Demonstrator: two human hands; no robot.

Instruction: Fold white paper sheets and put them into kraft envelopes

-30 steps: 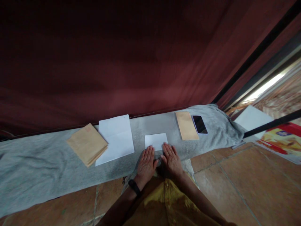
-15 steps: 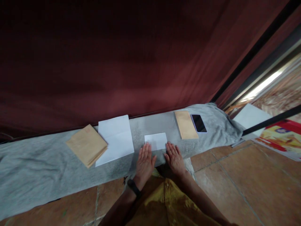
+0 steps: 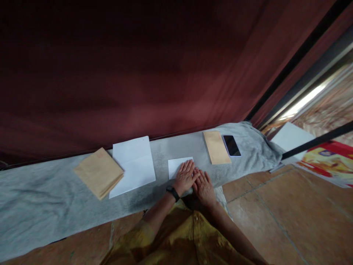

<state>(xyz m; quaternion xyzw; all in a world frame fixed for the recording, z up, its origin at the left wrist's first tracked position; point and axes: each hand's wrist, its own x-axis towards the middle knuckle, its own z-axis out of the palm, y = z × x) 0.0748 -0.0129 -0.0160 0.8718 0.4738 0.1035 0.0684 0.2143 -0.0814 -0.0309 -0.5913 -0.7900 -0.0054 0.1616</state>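
A small folded sheet of white paper (image 3: 173, 168) lies on the grey cloth in front of me. My left hand (image 3: 184, 179) rests flat over its right part, fingers stretched out, a dark band round the wrist. Beside it, my right hand (image 3: 204, 187) lies palm down at the paper's right edge, fingers extended; the thumbs meet or nearly meet. Further left is a stack of larger white paper (image 3: 135, 163), partly under a pile of brown envelopes (image 3: 98, 172). One brown envelope (image 3: 217, 147) lies to the right of my hands.
A phone (image 3: 232, 145) sits right of the single envelope. The grey cloth (image 3: 41, 206) covers a long narrow surface against a dark red curtain (image 3: 165, 73). Dark poles slant at right, near a red and yellow printed box (image 3: 331, 162) above the tiled floor.
My left hand has slid right across the small paper, from its left part to beside my right hand. My right hand stays about where it was. The view has shifted slightly.
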